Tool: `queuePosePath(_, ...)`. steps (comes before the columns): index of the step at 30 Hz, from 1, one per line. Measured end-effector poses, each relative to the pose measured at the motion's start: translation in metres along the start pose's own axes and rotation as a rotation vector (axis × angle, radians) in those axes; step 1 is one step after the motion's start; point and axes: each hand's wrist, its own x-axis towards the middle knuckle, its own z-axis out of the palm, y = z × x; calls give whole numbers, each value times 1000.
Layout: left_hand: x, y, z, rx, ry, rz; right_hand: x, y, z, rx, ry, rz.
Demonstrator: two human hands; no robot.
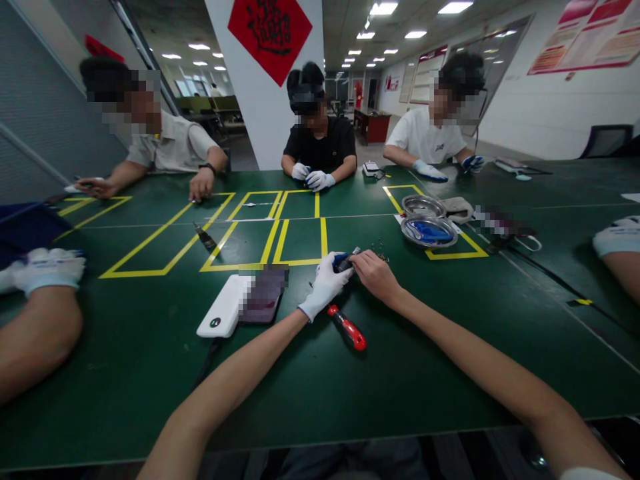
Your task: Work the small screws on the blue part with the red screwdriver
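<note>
My left hand [326,283], in a white glove with blue on the fingers, is closed round a small dark part [344,264] with a metallic end. Against that part, my bare right hand [376,277] has its fingertips pinched together; whatever they hold is hidden. Just below the hands lies a screwdriver [350,331] with a red and black handle, its tip toward my left wrist. Small brass-coloured screws or similar bits [381,253] are scattered on the green table [425,373] behind my right fingers.
Left of my hands lie a white power bank [225,307] and a dark phone [264,295]. Two metal dishes [429,232] stand right, one holding blue material. A dark pointed tool [205,237] lies among yellow tape outlines [135,274]. Several co-workers sit around the table.
</note>
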Motion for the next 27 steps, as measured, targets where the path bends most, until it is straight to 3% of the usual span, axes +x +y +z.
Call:
queuePosePath(9, 2, -8, 4, -40, 57, -25, -8, -7, 7, -82, -16, -68)
queuePosePath(15, 4, -10, 4, -114, 105, -72, -10, -12, 14, 45, 30, -43)
queuePosePath(21, 3, 1, 3, -137, 62, -71, -10, -3, 17, 287, 208, 155)
queuePosePath(27, 2, 5, 2, -189, 16, -35, -8, -6, 15, 322, 151, 159)
